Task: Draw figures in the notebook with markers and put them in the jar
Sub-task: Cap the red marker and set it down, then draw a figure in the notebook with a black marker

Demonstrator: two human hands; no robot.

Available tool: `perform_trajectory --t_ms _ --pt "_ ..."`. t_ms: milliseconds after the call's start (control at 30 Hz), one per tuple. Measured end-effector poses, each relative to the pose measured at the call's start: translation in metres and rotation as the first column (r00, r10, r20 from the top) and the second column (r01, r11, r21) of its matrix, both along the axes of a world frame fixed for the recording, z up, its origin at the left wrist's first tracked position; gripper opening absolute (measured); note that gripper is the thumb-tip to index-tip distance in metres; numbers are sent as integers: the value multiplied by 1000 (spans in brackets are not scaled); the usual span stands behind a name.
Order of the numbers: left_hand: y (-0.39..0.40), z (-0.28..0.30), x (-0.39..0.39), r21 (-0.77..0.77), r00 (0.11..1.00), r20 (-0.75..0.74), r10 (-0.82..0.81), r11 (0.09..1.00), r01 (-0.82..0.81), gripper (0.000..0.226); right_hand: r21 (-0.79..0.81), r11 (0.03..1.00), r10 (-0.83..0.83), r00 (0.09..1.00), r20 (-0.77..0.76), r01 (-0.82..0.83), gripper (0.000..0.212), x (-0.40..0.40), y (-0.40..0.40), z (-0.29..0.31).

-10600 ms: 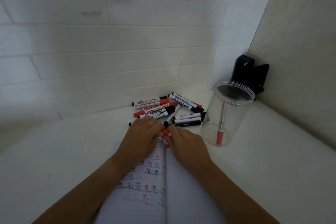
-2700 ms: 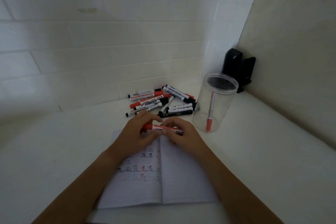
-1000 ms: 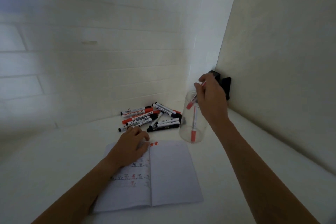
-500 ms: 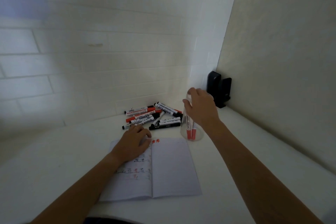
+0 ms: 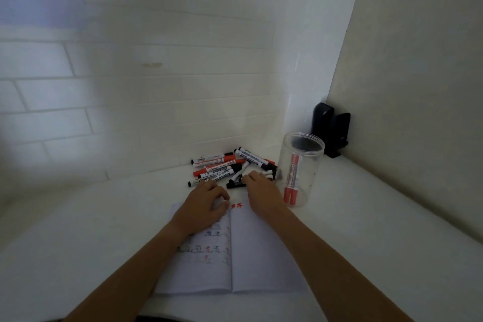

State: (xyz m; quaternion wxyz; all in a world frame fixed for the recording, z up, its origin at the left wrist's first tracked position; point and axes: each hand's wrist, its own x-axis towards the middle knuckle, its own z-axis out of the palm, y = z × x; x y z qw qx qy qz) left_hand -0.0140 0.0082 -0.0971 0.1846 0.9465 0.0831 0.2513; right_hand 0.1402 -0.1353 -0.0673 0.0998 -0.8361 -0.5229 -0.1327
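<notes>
Left hand (image 5: 202,206): resting on the left page of the notebook (image 5: 261,256), fingers loosely curled, holding nothing
Right hand (image 5: 261,195): reaching to the pile of markers (image 5: 230,167); fingertips touching a black marker (image 5: 235,183) at the near edge (grip not clear, cannot tell if pinching)
Notebook: lying open on the white table (image 5: 366,217); showing red and black figures on the pages
Jar (image 5: 300,167): standing upright just right of the pile; containing two red markers (image 5: 292,180), caps down
</notes>
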Motion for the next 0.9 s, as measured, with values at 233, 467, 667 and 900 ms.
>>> perform_trajectory --t_ms 233,467,667,900 --pt "-1 -2 1 -55 997 62 35 998 -32 19 201 977 68 997 45 -76 20 -1 16 -5" --pt "-4 1 -2 46 987 158 -2 999 -5 36 701 703 340 806 -485 125 13 -51 -8 9" --pt "-3 4 1 51 977 211 -19 999 9 20 648 601 444 478 -758 468 30 -54 -30 1" --pt "1 -1 2 78 992 118 -41 996 32 25 435 837 226 514 -827 332 12 -24 -35 -1"
